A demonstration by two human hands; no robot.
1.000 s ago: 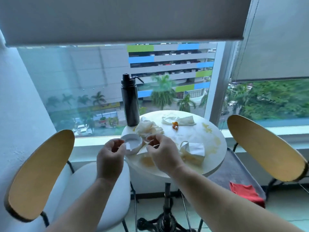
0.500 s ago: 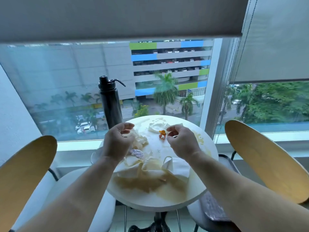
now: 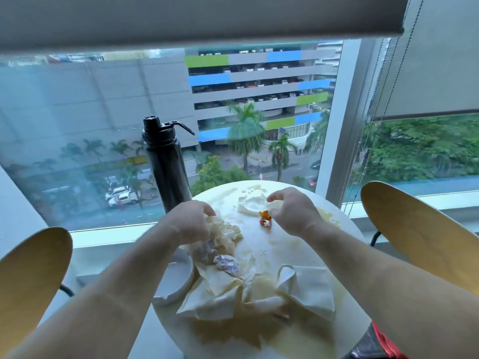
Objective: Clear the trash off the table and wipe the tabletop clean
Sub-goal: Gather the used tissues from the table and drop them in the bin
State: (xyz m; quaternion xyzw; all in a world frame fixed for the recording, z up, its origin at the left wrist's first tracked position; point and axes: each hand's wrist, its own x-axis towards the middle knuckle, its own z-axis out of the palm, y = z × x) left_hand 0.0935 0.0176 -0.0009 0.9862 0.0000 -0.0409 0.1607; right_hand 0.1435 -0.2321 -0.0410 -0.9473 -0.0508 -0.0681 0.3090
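Note:
A round white table (image 3: 347, 244) is smeared with brown spills and strewn with trash. My left hand (image 3: 191, 218) grips a crumpled napkin (image 3: 228, 235) at the table's left. My right hand (image 3: 293, 212) pinches the edge of another white napkin (image 3: 248, 204) at the far side. An orange candy wrapper (image 3: 265, 218) lies just left of my right hand. A small crumpled purple-white wrapper (image 3: 228, 264) sits in the middle. Soaked napkins (image 3: 305, 288) are piled near the front edge. A white bowl (image 3: 178, 281) sits at the left edge under my left arm.
A tall black water bottle (image 3: 166, 167) stands at the table's far left by the window. Wooden chair backs flank the table, left chair (image 3: 28, 278) and right chair (image 3: 414, 234). A red cloth (image 3: 383, 343) lies on the right chair's seat.
My view has moved closer over the table. My left hand dropped onto the crumpled napkin and grips it. My right hand reached past the orange wrapper to the far napkin.

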